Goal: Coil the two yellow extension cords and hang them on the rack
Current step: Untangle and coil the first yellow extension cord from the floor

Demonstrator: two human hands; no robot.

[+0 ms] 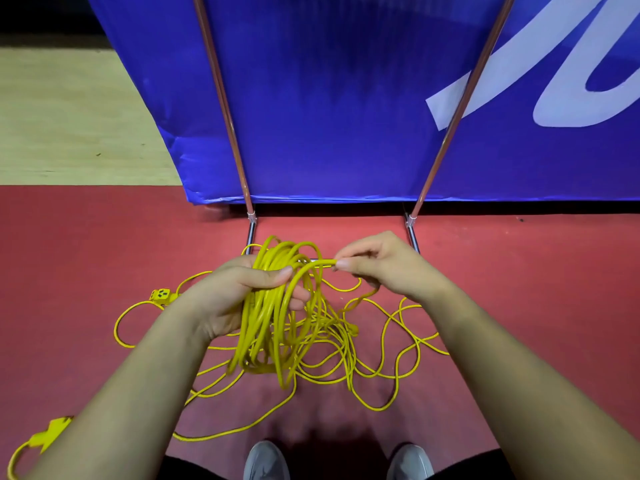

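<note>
The two chrome rack poles (225,109) run out past the top edge. The blue plastic banner (329,98) and its white lettering (554,81) are cut off at top and right. A yellow plug (46,436) at lower left is half hidden behind the left forearm (131,393). Both grey shoes (265,460) are cropped below. The loose yellow cord tangle (346,341) on the floor cannot be told apart into two.

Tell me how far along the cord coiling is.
Partly done: the left hand grips a coil of several loops. In hand: the right hand pinches the next stretch. Left: much loose cord tangled on the floor, and no coil shows on the rack.
</note>
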